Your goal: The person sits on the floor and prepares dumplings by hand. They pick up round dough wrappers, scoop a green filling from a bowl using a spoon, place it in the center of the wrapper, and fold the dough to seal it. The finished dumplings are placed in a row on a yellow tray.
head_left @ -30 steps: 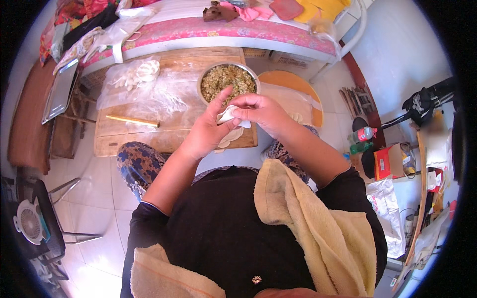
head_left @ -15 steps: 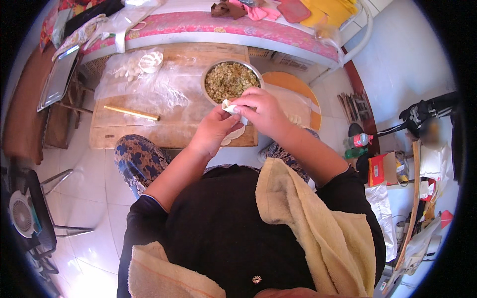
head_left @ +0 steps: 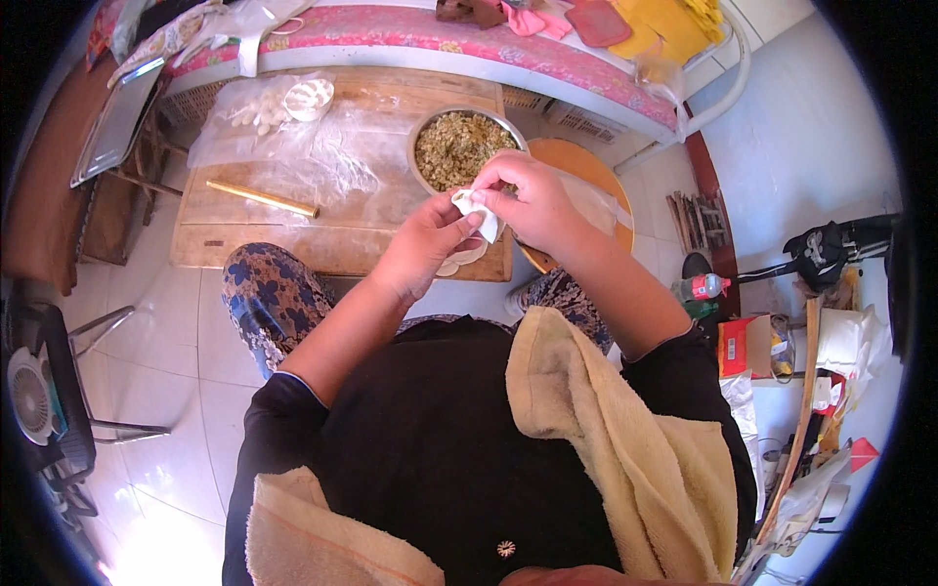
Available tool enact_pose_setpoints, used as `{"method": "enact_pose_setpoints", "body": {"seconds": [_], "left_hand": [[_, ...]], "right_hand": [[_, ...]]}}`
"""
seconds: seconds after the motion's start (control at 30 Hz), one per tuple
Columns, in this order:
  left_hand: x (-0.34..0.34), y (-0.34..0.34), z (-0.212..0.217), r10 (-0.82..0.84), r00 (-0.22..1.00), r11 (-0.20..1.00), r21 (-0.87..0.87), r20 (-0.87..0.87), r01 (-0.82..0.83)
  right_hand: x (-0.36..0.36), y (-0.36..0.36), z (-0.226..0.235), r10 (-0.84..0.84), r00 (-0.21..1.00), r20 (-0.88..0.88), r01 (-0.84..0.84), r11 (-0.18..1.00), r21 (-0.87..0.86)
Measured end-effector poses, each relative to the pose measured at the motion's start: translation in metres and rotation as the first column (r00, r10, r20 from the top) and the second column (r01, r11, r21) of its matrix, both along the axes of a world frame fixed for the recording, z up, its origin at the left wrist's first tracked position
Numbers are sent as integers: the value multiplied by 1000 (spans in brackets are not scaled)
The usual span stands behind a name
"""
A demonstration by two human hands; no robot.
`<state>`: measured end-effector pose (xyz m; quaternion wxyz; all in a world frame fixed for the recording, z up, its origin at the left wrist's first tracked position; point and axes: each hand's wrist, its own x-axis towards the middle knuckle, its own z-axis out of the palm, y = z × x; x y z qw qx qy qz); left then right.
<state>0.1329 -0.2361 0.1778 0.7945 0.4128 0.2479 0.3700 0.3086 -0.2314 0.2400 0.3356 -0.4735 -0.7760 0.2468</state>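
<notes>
A dumpling wrapper (head_left: 486, 227), white and partly folded, is held between my two hands above the table's front right part. My left hand (head_left: 430, 239) is closed around its lower left side. From above, my right hand (head_left: 532, 200) pinches the upper edge with thumb and fingers. Just beyond them stands a metal bowl (head_left: 414, 161) of chopped filling (head_left: 461, 145). Several flat dough rounds (head_left: 465, 262) lie beneath my left hand, which partly covers them. What is inside the wrapper is mostly hidden by my fingers.
A golden rolling pin (head_left: 262, 198) lies left on the wooden table (head_left: 215, 239). Behind it are plastic sheeting (head_left: 337, 161), dough pieces (head_left: 256, 119) and a white bowl (head_left: 308, 99) of flour. An orange round board (head_left: 625, 242) is at the right, a bed (head_left: 391, 29) behind.
The wrapper has turned in my hands, and its lower part now hangs down toward the right. My right fingers have shifted along its edge. The view has tilted slightly.
</notes>
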Motion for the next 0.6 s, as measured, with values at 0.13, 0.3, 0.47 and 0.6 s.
{"method": "enact_pose_setpoints", "body": {"seconds": [0.13,0.3,0.47,0.6], "left_hand": [[3,-1,-3,34,994,997,-73,106,-26],[4,-2,2,13,998,997,74,59,-17],[6,-5,7,1,996,995,103,88,-10],[5,-5,4,26,998,985,167,50,-34]], "right_hand": [[-6,-2,6,11,1000,30,-18,970,244],[-4,2,5,157,986,60,-165,969,186],[0,2,2,168,985,-44,-157,970,185],[-8,-1,7,153,978,-141,-128,977,171]]}}
